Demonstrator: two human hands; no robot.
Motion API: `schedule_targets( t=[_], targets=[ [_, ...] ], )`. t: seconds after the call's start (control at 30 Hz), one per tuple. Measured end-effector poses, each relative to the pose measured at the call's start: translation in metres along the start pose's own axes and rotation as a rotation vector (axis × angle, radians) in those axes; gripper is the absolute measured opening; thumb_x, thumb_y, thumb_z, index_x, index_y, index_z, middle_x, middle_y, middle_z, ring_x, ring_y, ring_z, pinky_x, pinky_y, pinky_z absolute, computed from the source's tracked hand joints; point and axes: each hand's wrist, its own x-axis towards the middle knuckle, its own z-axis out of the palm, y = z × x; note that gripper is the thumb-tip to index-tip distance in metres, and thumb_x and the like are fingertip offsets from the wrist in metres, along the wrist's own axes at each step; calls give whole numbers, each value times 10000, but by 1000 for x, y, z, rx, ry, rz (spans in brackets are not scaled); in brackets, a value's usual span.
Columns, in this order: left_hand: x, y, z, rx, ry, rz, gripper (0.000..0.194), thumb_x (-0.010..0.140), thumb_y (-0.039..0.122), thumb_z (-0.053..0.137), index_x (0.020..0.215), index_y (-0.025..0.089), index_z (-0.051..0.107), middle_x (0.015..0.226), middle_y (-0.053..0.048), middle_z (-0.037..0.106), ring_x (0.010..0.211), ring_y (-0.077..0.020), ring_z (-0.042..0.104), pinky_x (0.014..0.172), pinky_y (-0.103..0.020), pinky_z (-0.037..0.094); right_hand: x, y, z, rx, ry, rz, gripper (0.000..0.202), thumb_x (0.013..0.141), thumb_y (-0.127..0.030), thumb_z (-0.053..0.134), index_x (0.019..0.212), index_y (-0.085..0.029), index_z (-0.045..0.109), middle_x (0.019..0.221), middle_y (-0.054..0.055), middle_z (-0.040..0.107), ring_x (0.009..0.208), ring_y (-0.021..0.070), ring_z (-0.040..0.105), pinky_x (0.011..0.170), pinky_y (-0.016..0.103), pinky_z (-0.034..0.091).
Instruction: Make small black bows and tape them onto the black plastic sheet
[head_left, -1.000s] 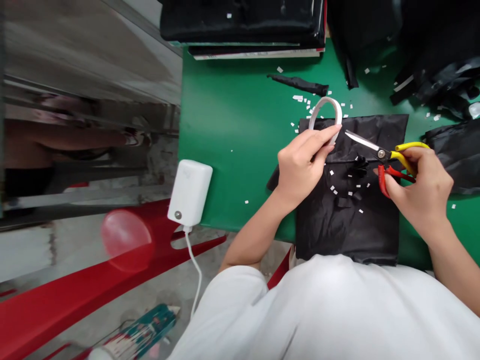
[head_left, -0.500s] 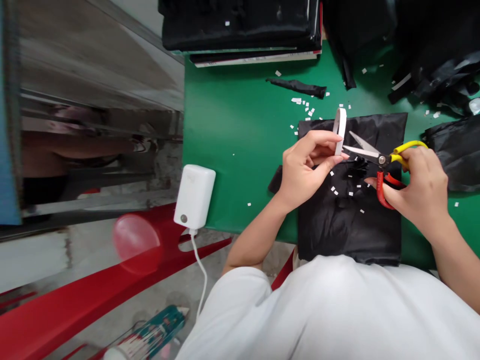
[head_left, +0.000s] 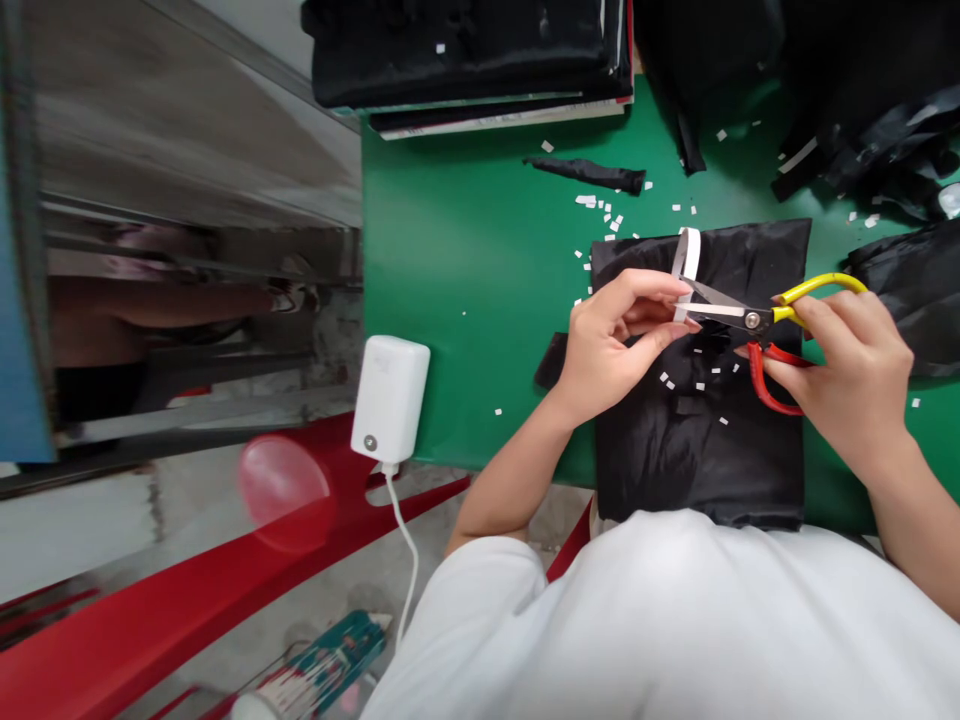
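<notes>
Between thumb and fingers, my left hand (head_left: 611,345) pinches a looped white strip (head_left: 691,250) above folded black fabric (head_left: 697,450). My right hand (head_left: 855,370) grips scissors (head_left: 752,320) with one yellow and one red handle. Their blades lie across the strip, right beside my left fingertips, and are parted only a little. Small white snippets (head_left: 665,379) are scattered over the fabric, and more lie beyond it on the green table (head_left: 465,250).
A stack of black fabric (head_left: 465,60) lies at the back, with more black cloth (head_left: 877,130) at the back right. A white power bank (head_left: 391,395) with a cable sits at the table's left edge. A person's arm (head_left: 180,300) shows far left.
The scissor blades have moved left onto the white strip and come closer together. My right hand's fingers have drawn the handles nearer each other. The view has shifted slightly.
</notes>
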Motion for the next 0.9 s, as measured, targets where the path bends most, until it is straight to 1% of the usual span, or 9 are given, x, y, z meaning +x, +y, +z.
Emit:
schedule_targets(
  t=[0.13,0.33,0.5,0.67,0.8,0.9],
  targets=[
    [-1,2,1,16,-19,-12,240,819,198,722,1037,243,634,901,30,654,826,-100,733,810,-198,634,-1,2,-1,23,-9,38,190,857,-336,633,1007,-219,638,794,66,641,747,235,585,648,364,483],
    [-2,4,1,83,-18,-47,220,837,317,704,1023,236,620,940,9,655,826,-113,731,796,-225,649,-2,5,-2,0,-29,83,157,852,-312,620,998,-267,657,746,43,612,735,228,583,655,378,478],
    [-2,5,0,98,-33,-21,192,863,305,678,1028,235,609,909,13,644,829,-118,737,795,-218,648,-1,5,-2,38,-32,85,150,859,-336,623,984,-264,663,757,46,615,747,231,588,662,378,473],
    [-1,6,1,97,-39,-12,186,858,288,683,1021,228,616,895,15,634,816,-110,726,781,-217,648,-2,5,-2,64,-40,103,156,861,-354,629,977,-258,671,753,48,617,747,230,588,648,363,451],
    [-1,6,0,65,-41,-27,188,846,267,696,1016,228,629,898,16,633,817,-105,719,781,-216,645,-2,5,-2,55,-45,101,163,866,-382,626,966,-260,666,744,39,622,736,222,586,631,353,444],
    [-1,6,0,69,-38,-48,187,840,278,703,1004,221,635,904,13,633,817,-107,715,783,-223,645,-2,5,-2,41,-39,83,151,872,-364,620,968,-256,664,743,37,627,729,219,584,622,354,446]
  ],
)
